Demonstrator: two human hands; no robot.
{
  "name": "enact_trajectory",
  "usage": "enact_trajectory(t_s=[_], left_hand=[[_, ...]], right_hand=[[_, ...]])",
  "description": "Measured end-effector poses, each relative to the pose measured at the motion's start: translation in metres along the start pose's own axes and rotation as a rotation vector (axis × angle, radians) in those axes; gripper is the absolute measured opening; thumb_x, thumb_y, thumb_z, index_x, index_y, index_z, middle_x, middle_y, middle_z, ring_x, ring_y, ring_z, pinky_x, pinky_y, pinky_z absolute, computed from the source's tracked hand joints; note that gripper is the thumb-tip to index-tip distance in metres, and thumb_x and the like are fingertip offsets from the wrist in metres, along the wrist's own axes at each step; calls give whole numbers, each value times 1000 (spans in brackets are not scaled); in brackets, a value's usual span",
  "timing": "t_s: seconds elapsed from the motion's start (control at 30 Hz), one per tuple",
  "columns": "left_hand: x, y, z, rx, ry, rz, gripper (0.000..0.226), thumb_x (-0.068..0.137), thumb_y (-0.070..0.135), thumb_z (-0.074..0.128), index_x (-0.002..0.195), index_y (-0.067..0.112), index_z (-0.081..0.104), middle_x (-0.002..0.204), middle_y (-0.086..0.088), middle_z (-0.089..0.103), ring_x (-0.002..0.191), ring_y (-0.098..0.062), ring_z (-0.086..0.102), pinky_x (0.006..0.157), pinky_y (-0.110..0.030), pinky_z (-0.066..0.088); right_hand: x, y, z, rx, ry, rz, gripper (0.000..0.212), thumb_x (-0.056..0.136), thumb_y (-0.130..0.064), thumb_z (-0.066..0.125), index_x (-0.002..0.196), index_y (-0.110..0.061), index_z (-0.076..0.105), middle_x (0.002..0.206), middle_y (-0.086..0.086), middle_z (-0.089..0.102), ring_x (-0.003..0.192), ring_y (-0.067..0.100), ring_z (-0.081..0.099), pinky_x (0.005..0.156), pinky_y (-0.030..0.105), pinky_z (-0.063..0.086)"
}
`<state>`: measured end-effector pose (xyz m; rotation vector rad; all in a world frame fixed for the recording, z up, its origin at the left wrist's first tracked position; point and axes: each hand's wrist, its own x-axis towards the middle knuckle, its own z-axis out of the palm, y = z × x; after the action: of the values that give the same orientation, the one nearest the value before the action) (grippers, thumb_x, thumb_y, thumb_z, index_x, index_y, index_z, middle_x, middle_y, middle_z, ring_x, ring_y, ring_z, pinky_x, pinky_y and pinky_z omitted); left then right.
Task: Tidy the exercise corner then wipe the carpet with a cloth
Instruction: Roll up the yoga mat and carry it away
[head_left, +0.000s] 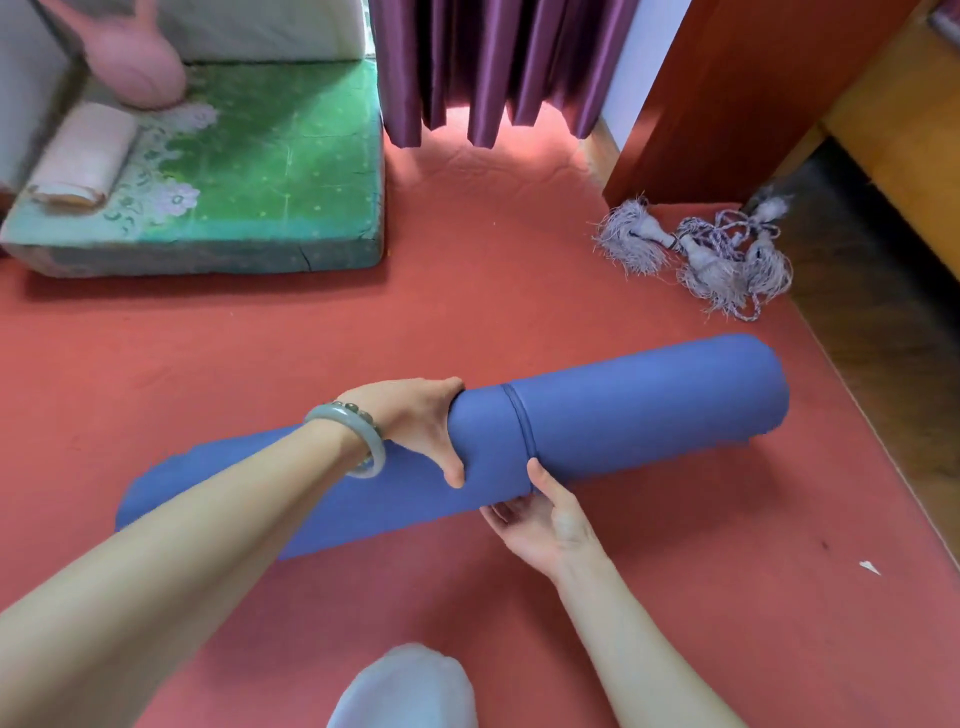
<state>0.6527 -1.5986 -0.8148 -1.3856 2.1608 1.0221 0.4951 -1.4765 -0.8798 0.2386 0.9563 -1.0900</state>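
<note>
Head view: both forearms reach forward from the bottom edge, the left one crossing over the near end of the mat (649, 395). The left hand (415, 421), a bracelet (358, 441) on its wrist, is clamped over the top of the roll, fingers on the far side and thumb pressed down the near side. The right hand (545, 519) comes from below, palm up, cupping the roll's underside with the thumb raised against it just beside a thin band (522, 421) (the band circles the roll near its middle). The mat is blue, tightly rolled, and slants across the red carpet (467, 291) at centre. Tassels (701, 260) lie beyond its far end; a green cushion (260, 171) sits top left.
</note>
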Motion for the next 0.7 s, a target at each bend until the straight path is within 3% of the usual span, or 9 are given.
enact_trajectory(t_s=[0.1,0.17,0.23,0.3,0.37,0.47,0.57,0.7], left_hand=[[-56,-16,-24,-201,-6,-85,66,42,58,77,95,35,45,94,14,60,88,-12,59,81,-38,50],[-100,-24,-44,-360,14,-105,64,44,52,80,97,36,48,98,13,62,91,-10,61,83,-39,51],[-146,-25,-67,-506,42,-109,70,42,49,81,103,37,50,101,13,65,94,-10,64,85,-41,52],[-192,-19,-94,-626,68,-116,74,40,46,82,107,37,51,104,11,66,95,-11,65,86,-43,53],[-237,-11,-122,-736,81,-113,75,42,42,82,110,34,53,106,10,67,96,-12,66,87,-44,53],[-300,2,-164,-847,78,-96,76,44,38,84,114,33,54,108,10,68,99,-12,66,89,-43,53],[-353,7,-202,-908,66,-112,76,46,36,85,115,30,53,109,7,68,101,-13,66,90,-43,52],[-400,-1,-248,-980,36,-129,74,51,32,85,118,27,53,112,4,68,102,-15,66,91,-44,52]], right_hand=[[-26,-9,31,-220,-79,56,76,27,-25,92,95,-22,58,73,-5,66,97,18,56,95,40,37],[-52,-15,67,-326,-131,29,64,41,-28,83,99,-26,56,83,-10,69,103,14,55,103,44,34],[-87,-18,110,-378,-212,-8,70,50,-28,82,115,-25,55,104,-7,68,106,15,58,105,49,37],[-125,-20,156,-398,-244,-24,84,52,-30,84,128,-22,50,115,-2,65,105,18,60,96,50,47],[-165,-26,199,-438,-243,-35,88,54,-33,83,133,-24,45,111,-3,66,93,14,64,81,44,54],[-218,-36,254,-500,-253,-15,93,50,-37,86,133,-27,45,111,-6,68,90,13,66,70,35,54],[-263,-40,301,-514,-271,37,83,56,-34,82,131,-23,46,92,-9,69,72,8,65,61,30,53],[-296,-36,364,-565,-237,112,96,49,-40,87,133,-27,44,126,2,63,117,27,58,73,36,54]])
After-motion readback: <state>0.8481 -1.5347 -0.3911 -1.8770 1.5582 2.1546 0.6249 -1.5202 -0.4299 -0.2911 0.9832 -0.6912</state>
